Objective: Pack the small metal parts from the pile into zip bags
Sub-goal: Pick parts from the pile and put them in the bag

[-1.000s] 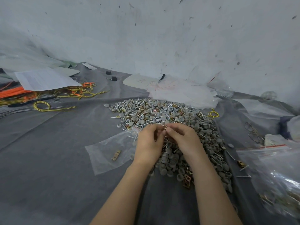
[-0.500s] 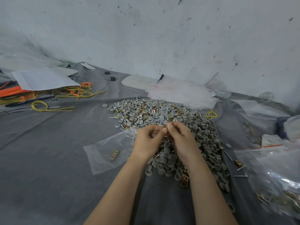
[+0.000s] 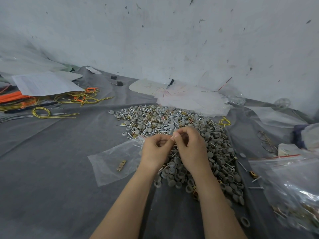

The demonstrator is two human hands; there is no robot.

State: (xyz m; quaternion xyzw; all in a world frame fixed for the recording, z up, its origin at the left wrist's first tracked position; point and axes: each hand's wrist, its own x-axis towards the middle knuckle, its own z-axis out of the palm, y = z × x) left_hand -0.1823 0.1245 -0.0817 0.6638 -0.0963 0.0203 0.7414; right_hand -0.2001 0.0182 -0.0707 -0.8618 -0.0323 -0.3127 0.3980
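A pile of small parts (image 3: 174,120), grey round caps, screws and brass clips, lies on the grey cloth. My left hand (image 3: 155,151) and my right hand (image 3: 190,149) hover over its near middle, fingers curled and fingertips pressed together. They pinch a small metal part (image 3: 172,137) that the fingers mostly hide. Left of my hands a clear zip bag (image 3: 110,163) lies flat, its mouth at the pile's edge, with one brass clip (image 3: 121,165) in it.
Filled zip bags with a red seal (image 3: 293,183) sit at the right, loose screws beside them. Yellow and orange wires (image 3: 76,99) and paper sheets (image 3: 43,84) lie far left. Crumpled plastic (image 3: 193,99) lies behind the pile, under a grey wall.
Both hands stay joined at the fingertips and have shifted slightly away from me over the pile. The bag and the pile have not moved.
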